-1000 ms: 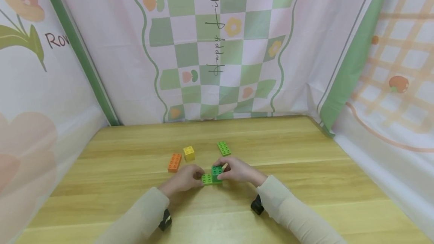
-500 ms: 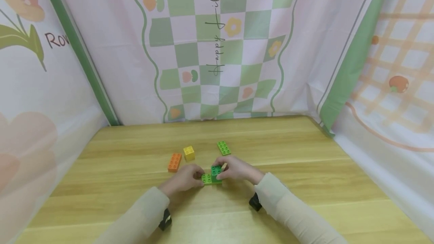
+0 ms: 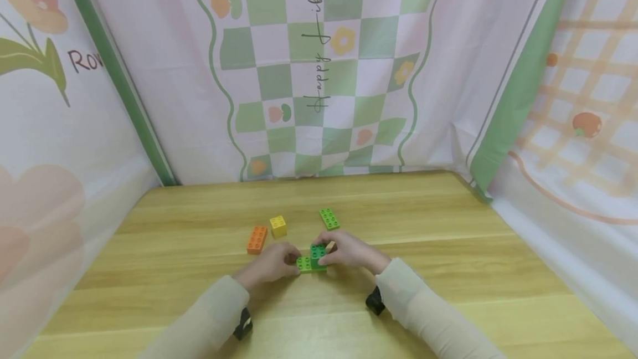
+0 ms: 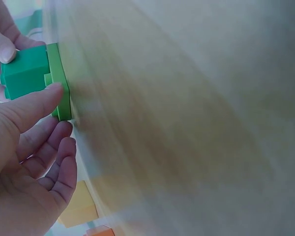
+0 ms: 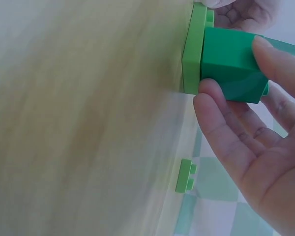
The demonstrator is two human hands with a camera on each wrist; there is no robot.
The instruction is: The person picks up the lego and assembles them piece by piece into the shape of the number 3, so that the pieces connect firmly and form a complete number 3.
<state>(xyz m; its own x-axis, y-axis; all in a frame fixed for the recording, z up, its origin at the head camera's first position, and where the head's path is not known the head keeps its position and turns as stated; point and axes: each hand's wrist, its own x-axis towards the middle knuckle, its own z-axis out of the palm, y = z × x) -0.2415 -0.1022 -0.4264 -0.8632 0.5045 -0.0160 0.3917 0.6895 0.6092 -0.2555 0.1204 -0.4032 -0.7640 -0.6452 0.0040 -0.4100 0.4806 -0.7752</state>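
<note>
A dark green block (image 3: 317,255) sits on the right half of a light green plate (image 3: 304,263), flush against it in the right wrist view. My right hand (image 3: 348,249) grips this block between thumb and fingers. At the plate's left end my left hand (image 3: 273,262) pinches the edge, thumb (image 4: 51,96) on one side and fingers below. The left half of the plate shows bare studs. Both hands are close together near the middle of the table.
An orange block (image 3: 256,240) and a yellow block (image 3: 278,225) stand beyond my left hand. Behind the right hand lies a second light green plate (image 3: 329,219). The wooden table (image 3: 423,209) meets a patterned curtain (image 3: 319,71) at its far edge.
My right forearm has shifted slightly, while its hand keeps hold of the dark green block. The left hand and the loose pieces stay where they were.
</note>
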